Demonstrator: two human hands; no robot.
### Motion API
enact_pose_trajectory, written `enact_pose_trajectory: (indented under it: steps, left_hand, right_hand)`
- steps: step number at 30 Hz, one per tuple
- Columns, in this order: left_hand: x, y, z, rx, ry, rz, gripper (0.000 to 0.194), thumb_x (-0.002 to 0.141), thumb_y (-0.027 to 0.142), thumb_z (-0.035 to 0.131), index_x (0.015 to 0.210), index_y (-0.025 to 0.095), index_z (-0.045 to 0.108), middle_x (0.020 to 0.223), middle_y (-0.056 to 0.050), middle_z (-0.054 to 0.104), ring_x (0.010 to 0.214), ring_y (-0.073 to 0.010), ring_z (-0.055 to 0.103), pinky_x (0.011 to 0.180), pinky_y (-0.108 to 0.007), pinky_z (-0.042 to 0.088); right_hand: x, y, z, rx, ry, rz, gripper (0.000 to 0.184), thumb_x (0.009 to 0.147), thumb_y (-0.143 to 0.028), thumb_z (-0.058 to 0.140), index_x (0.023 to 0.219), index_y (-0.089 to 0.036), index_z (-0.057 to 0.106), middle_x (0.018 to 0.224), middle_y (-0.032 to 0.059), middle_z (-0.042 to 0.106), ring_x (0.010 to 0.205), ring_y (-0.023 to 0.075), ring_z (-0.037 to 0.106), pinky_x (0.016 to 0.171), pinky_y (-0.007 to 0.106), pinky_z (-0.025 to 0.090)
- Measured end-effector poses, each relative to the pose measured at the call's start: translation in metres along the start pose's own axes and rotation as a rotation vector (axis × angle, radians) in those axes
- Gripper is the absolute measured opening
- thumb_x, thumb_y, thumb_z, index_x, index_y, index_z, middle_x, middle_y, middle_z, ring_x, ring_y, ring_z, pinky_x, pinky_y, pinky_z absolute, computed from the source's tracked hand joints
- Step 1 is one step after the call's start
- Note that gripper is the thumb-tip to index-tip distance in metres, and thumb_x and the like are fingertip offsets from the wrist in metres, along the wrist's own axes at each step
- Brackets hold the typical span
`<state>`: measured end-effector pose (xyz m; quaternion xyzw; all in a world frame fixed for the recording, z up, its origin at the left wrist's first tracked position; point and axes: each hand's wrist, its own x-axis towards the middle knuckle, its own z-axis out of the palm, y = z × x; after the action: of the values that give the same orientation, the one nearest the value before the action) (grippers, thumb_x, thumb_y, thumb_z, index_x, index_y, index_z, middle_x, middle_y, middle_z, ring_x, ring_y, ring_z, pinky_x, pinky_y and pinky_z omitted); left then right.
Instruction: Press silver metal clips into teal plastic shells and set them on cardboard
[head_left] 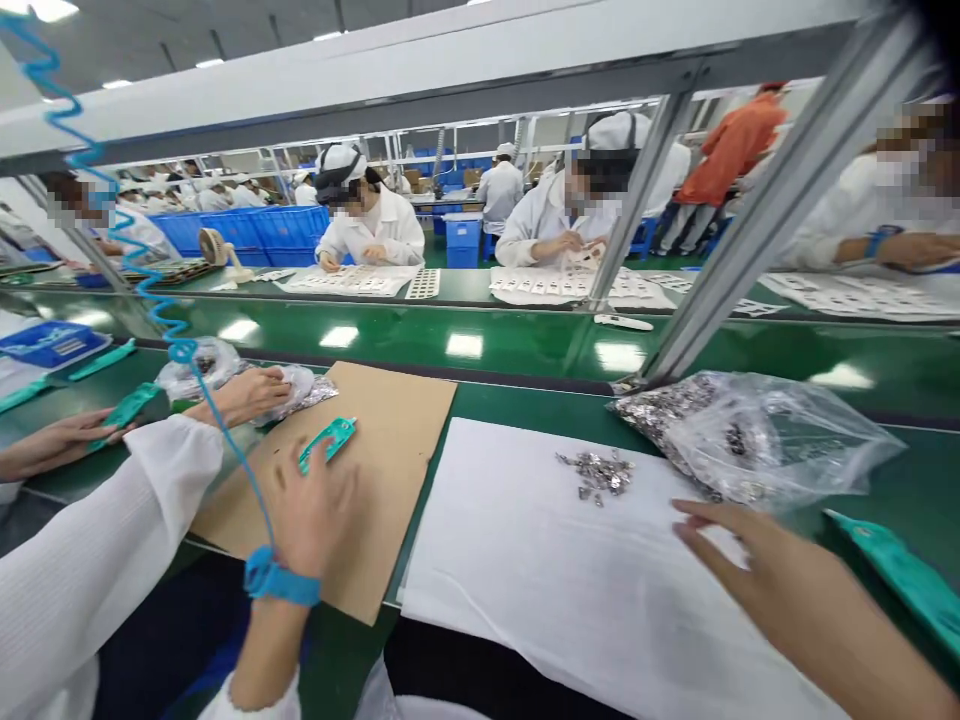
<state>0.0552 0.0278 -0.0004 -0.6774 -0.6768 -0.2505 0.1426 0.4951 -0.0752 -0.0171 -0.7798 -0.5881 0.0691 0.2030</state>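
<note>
My left hand, with a blue strap on its wrist, is over a brown cardboard sheet. Its fingers are spread and blurred. A teal-green plastic part lies just beyond its fingertips on the cardboard; whether they touch is unclear. My right hand hovers above a white cloth, thumb and forefinger apart with nothing visible between them. Left of those fingers sits a small pile of shiny metal pieces. Behind them lies a clear plastic bag of similar metal pieces.
At my left, a co-worker's hand reaches to another bag of metal pieces; the other hand holds a green part. A blue coiled cord hangs down to my strap. More green plastic lies right. A metal post slants upward.
</note>
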Motion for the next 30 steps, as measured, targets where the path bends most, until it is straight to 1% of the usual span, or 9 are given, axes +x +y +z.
enact_pose_trajectory:
  steps: [2,6,12,15,18,21,24,27,30]
  left_hand:
    - [0.008,-0.026,0.008,0.158,-0.034,0.0,0.049,0.089,0.041,0.046,0.124,0.007,0.052,0.134,-0.026,0.044,0.128,-0.042,0.041,0.102,-0.058,0.035]
    - [0.015,-0.052,0.016,0.229,-0.144,-0.027,0.054,0.092,0.041,0.036,0.126,0.002,0.052,0.122,-0.027,0.057,0.117,-0.0393,0.053,0.099,-0.053,0.04]
    - [0.026,-0.054,0.015,0.244,-0.378,-0.182,0.05,0.092,0.035,0.037,0.128,0.004,0.051,0.123,-0.022,0.061,0.11,-0.038,0.059,0.091,-0.045,0.046]
    - [0.03,-0.054,0.011,0.202,-0.434,-0.223,0.051,0.091,0.04,0.04,0.128,0.006,0.052,0.123,-0.021,0.062,0.108,-0.0376,0.061,0.087,-0.043,0.047]
    - [0.024,-0.047,0.004,0.108,-0.449,-0.241,0.056,0.09,0.049,0.041,0.127,0.009,0.053,0.123,-0.019,0.063,0.11,-0.0372,0.061,0.083,-0.041,0.049]
    - [0.008,-0.018,-0.007,-0.032,-0.415,-0.257,0.065,0.088,0.056,0.043,0.137,0.014,0.044,0.117,-0.014,0.067,0.104,-0.0343,0.064,0.075,-0.038,0.05]
    - [-0.011,0.035,-0.019,-0.159,-0.474,-0.241,0.067,0.087,0.055,0.049,0.143,0.018,0.038,0.102,-0.009,0.071,0.09,-0.0298,0.067,0.067,-0.034,0.048]
    - [-0.026,0.097,-0.024,-0.293,-0.563,-0.091,0.059,0.089,0.042,0.053,0.143,0.022,0.04,0.101,-0.007,0.07,0.087,-0.0249,0.067,0.07,-0.031,0.047]
    - [-0.038,0.145,-0.021,-0.297,-0.603,0.042,0.053,0.089,0.038,0.053,0.14,0.026,0.045,0.097,-0.006,0.067,0.086,-0.0245,0.066,0.066,-0.03,0.045]
  right_hand:
    - [0.01,-0.029,0.008,0.027,-0.157,0.021,0.04,0.086,-0.049,0.044,0.108,-0.028,0.07,0.114,0.0084,0.069,0.083,0.0265,0.067,0.074,0.041,0.049]
    - [0.026,-0.066,0.021,-0.017,-0.264,0.03,0.035,0.092,-0.032,0.04,0.113,-0.026,0.068,0.115,0.0078,0.066,0.095,0.0266,0.064,0.075,0.038,0.046]
    - [0.029,-0.071,0.03,-0.049,-0.304,0.035,0.023,0.092,-0.026,0.045,0.1,-0.022,0.066,0.112,0.0071,0.064,0.091,0.0213,0.063,0.07,0.032,0.043]
    - [0.029,-0.073,0.028,-0.115,-0.31,0.026,0.025,0.094,-0.024,0.04,0.097,-0.022,0.065,0.11,0.0061,0.063,0.084,0.0204,0.063,0.065,0.031,0.041]
    - [0.029,-0.078,0.026,-0.141,-0.311,-0.006,0.027,0.094,-0.021,0.039,0.104,-0.025,0.063,0.11,0.0051,0.063,0.083,0.0198,0.064,0.062,0.029,0.038]
    - [0.029,-0.079,0.027,-0.147,-0.31,-0.038,0.025,0.094,-0.019,0.039,0.1,-0.025,0.063,0.109,0.0043,0.063,0.083,0.0199,0.063,0.061,0.029,0.037]
    - [0.029,-0.077,0.029,-0.132,-0.283,-0.058,0.021,0.093,-0.019,0.04,0.091,-0.023,0.061,0.102,0.0041,0.064,0.081,0.0196,0.063,0.062,0.029,0.037]
    - [0.027,-0.073,0.029,-0.116,-0.245,-0.062,0.017,0.094,-0.024,0.04,0.087,-0.022,0.056,0.097,0.0044,0.065,0.078,0.0194,0.062,0.061,0.029,0.037]
    - [0.021,-0.067,0.028,-0.127,-0.241,-0.039,0.017,0.096,-0.027,0.037,0.09,-0.023,0.053,0.095,0.0041,0.065,0.075,0.0193,0.061,0.059,0.029,0.036]
